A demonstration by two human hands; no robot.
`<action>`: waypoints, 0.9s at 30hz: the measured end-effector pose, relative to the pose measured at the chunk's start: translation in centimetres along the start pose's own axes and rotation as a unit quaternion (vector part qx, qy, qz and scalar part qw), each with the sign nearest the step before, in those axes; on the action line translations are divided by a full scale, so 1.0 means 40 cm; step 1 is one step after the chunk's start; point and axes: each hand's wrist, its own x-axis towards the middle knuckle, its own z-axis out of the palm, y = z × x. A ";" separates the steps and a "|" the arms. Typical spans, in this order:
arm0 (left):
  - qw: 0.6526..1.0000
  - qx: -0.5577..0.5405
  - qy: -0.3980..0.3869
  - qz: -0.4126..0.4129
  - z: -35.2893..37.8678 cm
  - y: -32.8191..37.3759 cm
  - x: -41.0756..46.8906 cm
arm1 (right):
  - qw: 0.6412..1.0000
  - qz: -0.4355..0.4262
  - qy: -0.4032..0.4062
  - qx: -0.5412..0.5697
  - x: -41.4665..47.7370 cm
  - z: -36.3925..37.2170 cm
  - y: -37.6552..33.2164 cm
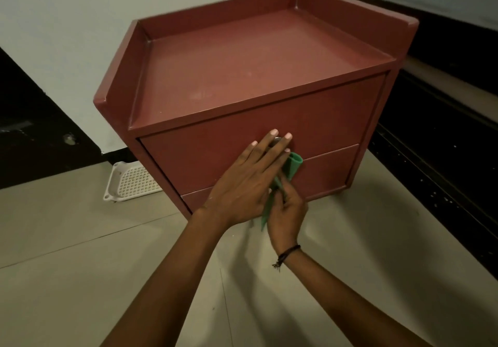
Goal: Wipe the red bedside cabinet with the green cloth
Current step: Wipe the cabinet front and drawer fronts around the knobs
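Observation:
The red bedside cabinet (242,77) stands on the tiled floor against a white wall, with a raised rim around its top and two drawers in front. My left hand (250,179) lies flat on the upper drawer front, its spread fingers over a small metal knob (277,139). Beneath it, my right hand (285,217) grips the green cloth (292,166), which is bunched and pressed against the drawer front near the seam between the two drawers. A dark cord bracelet is on my right wrist. Most of the cloth is hidden by my hands.
A white plastic lattice basket (132,182) lies on the floor at the cabinet's left side. A dark bed frame (444,120) runs along the right. A dark panel (32,131) stands at the left wall. Beige floor tiles stretch in front.

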 end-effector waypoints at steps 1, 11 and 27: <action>1.000 -0.015 0.001 0.000 -0.004 -0.001 -0.002 | 1.000 0.013 0.019 0.020 0.018 -0.009 -0.011; 0.979 -0.186 0.056 -0.054 -0.020 0.002 -0.006 | 0.994 -0.064 0.087 0.015 0.154 -0.029 -0.156; 0.823 -0.464 0.282 -0.168 -0.175 0.036 0.045 | 0.957 -0.009 -0.229 0.176 0.150 -0.110 -0.405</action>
